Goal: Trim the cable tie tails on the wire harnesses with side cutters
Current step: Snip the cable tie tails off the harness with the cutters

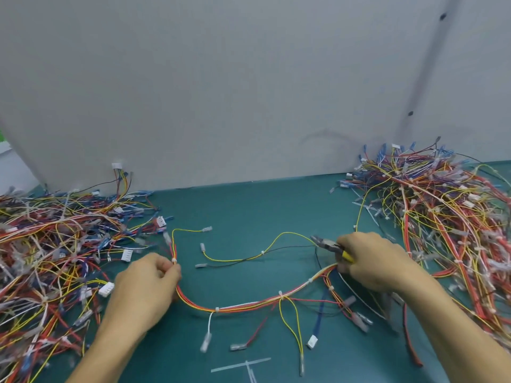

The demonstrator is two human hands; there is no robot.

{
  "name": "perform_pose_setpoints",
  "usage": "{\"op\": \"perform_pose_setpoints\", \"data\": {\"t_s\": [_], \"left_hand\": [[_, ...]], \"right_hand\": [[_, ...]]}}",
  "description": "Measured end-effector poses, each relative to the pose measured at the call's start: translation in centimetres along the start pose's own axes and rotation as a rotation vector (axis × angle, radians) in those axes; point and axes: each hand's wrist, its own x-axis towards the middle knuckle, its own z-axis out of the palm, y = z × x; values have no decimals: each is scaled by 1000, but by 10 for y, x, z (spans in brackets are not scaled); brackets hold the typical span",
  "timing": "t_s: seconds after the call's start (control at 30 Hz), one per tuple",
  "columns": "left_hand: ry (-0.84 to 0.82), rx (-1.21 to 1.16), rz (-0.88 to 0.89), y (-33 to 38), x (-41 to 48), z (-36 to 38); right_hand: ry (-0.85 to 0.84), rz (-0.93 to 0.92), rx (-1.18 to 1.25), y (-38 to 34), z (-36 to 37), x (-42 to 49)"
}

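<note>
Across the middle of the counter, in the head view, the wire harness lies in a loop between 2 heaps at the left and right edges. The left hand has its fingers pinching it at a cable tie, while the right hand has its fingers curled round the side cutters, tips pointing left and touching no tie. Best to set the blades flush against the tie head, clear of the wires, before squeezing.

1. Worktop: teal mat, matt, smooth.
2. Wire harness: smooth plastic insulation with a slight sheen; red, yellow, orange, white.
3. Cable tie: white plastic, matt.
4. Terminal sleeve: translucent plastic.
5. Side cutters: dull grey metal head; glossy yellow plastic handle.
6. Back panel: pale grey, smooth, matt.
7. Cut tie tails: translucent white plastic strips.
</note>
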Motion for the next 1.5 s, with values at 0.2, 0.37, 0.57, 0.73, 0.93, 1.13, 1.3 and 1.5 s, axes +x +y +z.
{"op": "perform_pose_setpoints", "data": {"t_s": [0.2,0.37,0.57,0.73,0.93,1.13,1.3,1.5], "left_hand": [[125,-731,123,33,13,-33],[167,-1015,138,50,32,-44],[152,-1097,101,50,48,-39],[142,-1094,124,48,56,-35],[79,-1061,123,55,53,-20],[-116,-946,81,68,41,-2],[-130,-962,189,74,35,-5],[127,-894,166,68,45,-9]], "right_hand": [[500,-54,431,-23,-32,7],[709,-29,760,-42,-57,19],[657,61,984,-46,-54,26],[431,131,1225,-45,-50,34],[143,193,1610,-60,-48,36],[-285,154,1814,-77,-42,37],[-528,187,2042,-78,-43,38],[-500,224,2114,-71,-44,43]]}}
